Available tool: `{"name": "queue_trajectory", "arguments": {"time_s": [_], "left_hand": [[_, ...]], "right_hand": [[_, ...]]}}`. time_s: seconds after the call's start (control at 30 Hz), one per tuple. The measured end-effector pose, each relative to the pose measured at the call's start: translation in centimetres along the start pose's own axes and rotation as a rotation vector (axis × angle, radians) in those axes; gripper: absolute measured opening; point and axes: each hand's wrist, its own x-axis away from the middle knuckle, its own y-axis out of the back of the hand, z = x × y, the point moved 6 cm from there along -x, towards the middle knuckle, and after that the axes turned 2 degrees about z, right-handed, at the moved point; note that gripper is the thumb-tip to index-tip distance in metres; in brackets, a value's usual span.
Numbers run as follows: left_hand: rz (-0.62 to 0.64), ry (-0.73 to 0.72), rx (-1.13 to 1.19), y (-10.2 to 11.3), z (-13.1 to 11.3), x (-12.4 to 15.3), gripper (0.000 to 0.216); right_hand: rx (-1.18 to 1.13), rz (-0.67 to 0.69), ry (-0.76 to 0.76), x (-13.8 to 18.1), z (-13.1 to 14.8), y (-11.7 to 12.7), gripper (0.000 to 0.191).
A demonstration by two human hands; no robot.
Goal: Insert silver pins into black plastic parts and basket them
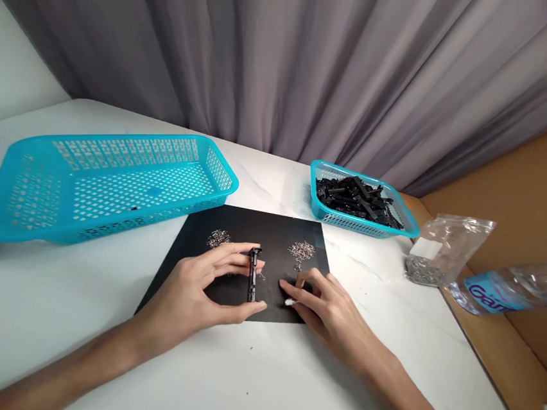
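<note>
My left hand [198, 285] grips a narrow black plastic part [253, 274] upright between thumb and fingertips, above the black mat [278, 231]. To its right, my right hand [329, 307] is low over the mat's right edge, fingers bent. A small white-tipped object [290, 302] sticks out from under those fingers; the rest of it is hidden. Two piles of tiny shiny metal pieces lie on the mat: a left pile [219, 238] behind my left hand and a right pile [302, 251] beyond my right hand. A few loose metal pieces [298, 267] lie nearer my right fingers.
A large blue basket [152, 205] stands at the left, with one small dark bit inside. At the back right, a smaller blue basket [319, 210] holds many black plastic parts [358, 199]. A clear bag [458, 245] of metal pieces and a lying plastic bottle [512, 289] are at the right edge.
</note>
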Motion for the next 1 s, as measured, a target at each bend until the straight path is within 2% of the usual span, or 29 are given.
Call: {"name": "queue_trajectory", "arguments": {"time_s": [0.13, 0.23, 0.3, 0.5, 0.7, 0.83, 0.93, 1.0], "left_hand": [[0.01, 0.016, 0.034, -0.5, -0.6, -0.2, 0.067], [0.021, 0.018, 0.063, -0.9, -1.0, -0.5, 0.062], [0.029, 0.004, 0.057, -1.3, -1.0, -0.6, 0.06], [-0.002, -0.036, -0.136, -1.5, -0.3, -0.3, 0.062], [-0.041, -0.011, -0.195, -0.8, 0.0, -0.2, 0.06], [-0.054, -0.05, -0.224, -0.8, -0.1, -0.2, 0.06], [-0.042, -0.076, -0.253, -1.0, 0.1, 0.0, 0.062], [-0.028, -0.072, -0.265, -1.1, 0.3, 0.1, 0.063]], "right_hand": [[-0.189, -0.161, -0.022, -1.3, 0.2, 1.5, 0.018], [-0.387, -0.137, -0.104, -2.5, 0.4, 2.2, 0.009], [-0.436, -0.128, -0.144, -2.8, 0.3, 2.5, 0.008], [-0.223, -0.129, -0.122, -1.0, -1.6, 1.9, 0.024], [-0.06, -0.22, -0.18, -0.2, -4.5, 2.5, 0.027], [0.047, -0.139, -0.135, -1.5, -3.8, 2.5, 0.029], [0.139, -0.056, -0.072, -2.4, -2.4, 1.8, 0.034], [0.15, -0.049, -0.043, -2.7, -1.8, 1.3, 0.033]]}}
